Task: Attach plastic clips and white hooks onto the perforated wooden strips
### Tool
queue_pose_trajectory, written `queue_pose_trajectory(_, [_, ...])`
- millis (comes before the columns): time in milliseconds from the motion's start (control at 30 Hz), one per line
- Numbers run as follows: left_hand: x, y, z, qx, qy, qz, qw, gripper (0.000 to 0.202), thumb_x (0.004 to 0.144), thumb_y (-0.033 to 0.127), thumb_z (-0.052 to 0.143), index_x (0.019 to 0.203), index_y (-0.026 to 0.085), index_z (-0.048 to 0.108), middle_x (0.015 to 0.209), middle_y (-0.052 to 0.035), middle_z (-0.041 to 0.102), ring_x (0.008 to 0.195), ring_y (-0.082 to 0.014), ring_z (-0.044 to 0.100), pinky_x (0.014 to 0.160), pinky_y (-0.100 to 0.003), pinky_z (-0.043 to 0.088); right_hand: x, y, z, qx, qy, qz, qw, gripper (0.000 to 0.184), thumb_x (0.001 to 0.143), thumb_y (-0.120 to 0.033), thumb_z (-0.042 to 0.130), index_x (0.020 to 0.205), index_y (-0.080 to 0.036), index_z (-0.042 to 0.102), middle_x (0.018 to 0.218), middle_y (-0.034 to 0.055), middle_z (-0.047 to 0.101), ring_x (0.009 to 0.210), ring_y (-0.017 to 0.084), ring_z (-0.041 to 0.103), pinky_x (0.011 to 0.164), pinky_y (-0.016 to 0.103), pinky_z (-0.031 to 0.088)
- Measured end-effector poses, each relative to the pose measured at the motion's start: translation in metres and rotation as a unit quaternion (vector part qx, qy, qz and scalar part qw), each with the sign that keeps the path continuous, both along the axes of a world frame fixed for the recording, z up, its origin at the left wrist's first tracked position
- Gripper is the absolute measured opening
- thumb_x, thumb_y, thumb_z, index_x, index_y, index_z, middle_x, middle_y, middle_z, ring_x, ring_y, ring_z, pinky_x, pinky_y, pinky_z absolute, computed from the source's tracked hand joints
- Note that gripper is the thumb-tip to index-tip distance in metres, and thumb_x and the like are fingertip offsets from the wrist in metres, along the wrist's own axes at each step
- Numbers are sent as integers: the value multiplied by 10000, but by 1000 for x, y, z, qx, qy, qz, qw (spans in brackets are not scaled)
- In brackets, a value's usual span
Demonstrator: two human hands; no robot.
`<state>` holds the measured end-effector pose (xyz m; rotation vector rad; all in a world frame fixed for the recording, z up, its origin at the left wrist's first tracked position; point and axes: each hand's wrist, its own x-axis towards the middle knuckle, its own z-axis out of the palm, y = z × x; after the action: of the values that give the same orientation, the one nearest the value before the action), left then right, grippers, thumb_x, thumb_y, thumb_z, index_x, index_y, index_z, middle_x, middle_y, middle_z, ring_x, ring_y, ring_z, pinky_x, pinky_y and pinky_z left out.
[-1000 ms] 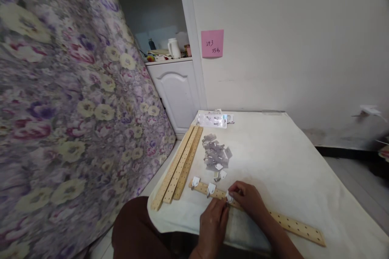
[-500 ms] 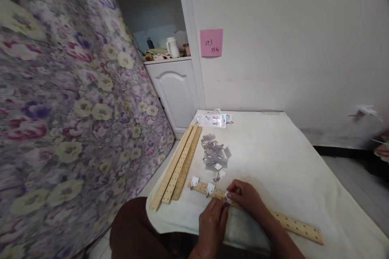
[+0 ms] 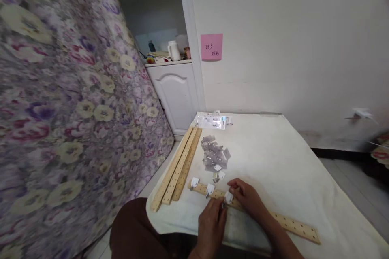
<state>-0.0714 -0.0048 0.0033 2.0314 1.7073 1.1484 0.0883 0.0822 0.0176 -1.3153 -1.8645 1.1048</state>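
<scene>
A pale wooden strip with rows of holes [image 3: 296, 225] lies slantwise on the table in front of me. Two white hooks, a left one [image 3: 195, 182] and a middle one [image 3: 210, 190], sit at its left part with their metal ends hanging over the near edge. My left hand [image 3: 211, 220] pinches the metal end of a third white hook [image 3: 228, 198] on the strip. At the upper right edge of that hook's white plate, my right hand [image 3: 245, 196] is closed with thumb and fingertips on it. Fingers partly hide its underside.
Several more hooks in clear wrapping [image 3: 214, 156] lie heaped beyond the strip. Further perforated wooden strips [image 3: 179, 166] rest side by side at the left. Clear packaging [image 3: 211, 122] lies at the table's far edge. A floral curtain [image 3: 75, 109] hangs on the left.
The third hook's white plate now shows more fully, as the right fingertips have shifted to its upper edge. The left hand has barely moved.
</scene>
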Motion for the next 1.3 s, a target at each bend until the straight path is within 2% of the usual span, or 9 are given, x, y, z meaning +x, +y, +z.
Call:
queue_pose_trajectory(100, [-1, 1, -2, -10, -6, -3, 1000, 228, 885, 202, 501, 1100, 226, 573, 934, -41, 650, 859, -166, 626, 760, -277, 513, 2, -1, 0, 16, 6, -10, 1000, 239, 805, -319, 501, 956, -201, 642, 862, 32, 685, 713, 169, 589, 688, 278, 432])
queue_pose_trajectory(233, [-1, 3, 0, -29, -25, -8, 999, 171, 890, 207, 499, 1032, 234, 591, 925, -29, 646, 863, -159, 617, 766, -270, 502, 3, -6, 7, 16, 9, -8, 1000, 226, 747, -288, 568, 938, -194, 645, 819, 16, 666, 605, 140, 526, 602, 259, 412])
queue_pose_trajectory(467, [0, 2, 1, -43, -34, -11, 998, 146, 905, 233, 482, 983, 233, 606, 910, -27, 652, 848, -161, 616, 750, -269, 487, 0, -14, 15, 12, -50, 4, 999, 234, 657, -244, 653, 889, -217, 661, 695, -24, 606, 649, 147, 544, 625, 252, 393])
queue_pose_trajectory(767, [0, 2, 0, -43, -28, -22, 998, 163, 889, 187, 489, 995, 237, 603, 921, -24, 648, 853, -155, 609, 750, -261, 481, 0, -12, 14, 43, -46, 26, 998, 192, 707, -202, 579, 878, -228, 661, 816, -14, 619, 691, 137, 556, 681, 254, 406])
queue_pose_trajectory(1300, [1, 2, 0, -23, -11, -22, 999, 175, 875, 178, 502, 997, 241, 611, 891, -17, 651, 814, -150, 613, 732, -248, 495, 1, -13, 16, 55, -50, 35, 997, 197, 712, -190, 561, 877, -227, 664, 857, -6, 631, 697, 138, 559, 677, 248, 409])
